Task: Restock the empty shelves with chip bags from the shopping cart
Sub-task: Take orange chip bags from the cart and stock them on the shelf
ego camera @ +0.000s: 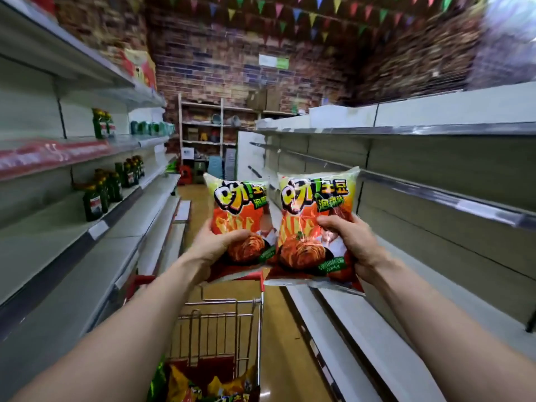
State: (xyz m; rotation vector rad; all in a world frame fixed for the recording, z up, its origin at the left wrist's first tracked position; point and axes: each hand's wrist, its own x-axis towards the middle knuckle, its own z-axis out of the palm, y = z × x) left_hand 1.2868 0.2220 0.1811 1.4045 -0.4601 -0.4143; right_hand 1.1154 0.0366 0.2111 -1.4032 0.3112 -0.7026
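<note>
Even, fairly bright indoor light fills the aisle, burning to white glare in the far upper right corner and laying a sheen on the two glossy orange-and-green plastic chip bags (238, 204) (314, 198), the sharpest things here. The wide lens bows the grey metal shelves (435, 195), while the dark brick wall (220, 68) and coloured pennants (278, 8) smear into blur.

An orange chip bag (237, 216) is gripped by the left hand (214, 245). A matching bag (316, 221) is gripped by the right hand (348, 242), above the shopping cart (220, 320).
</note>
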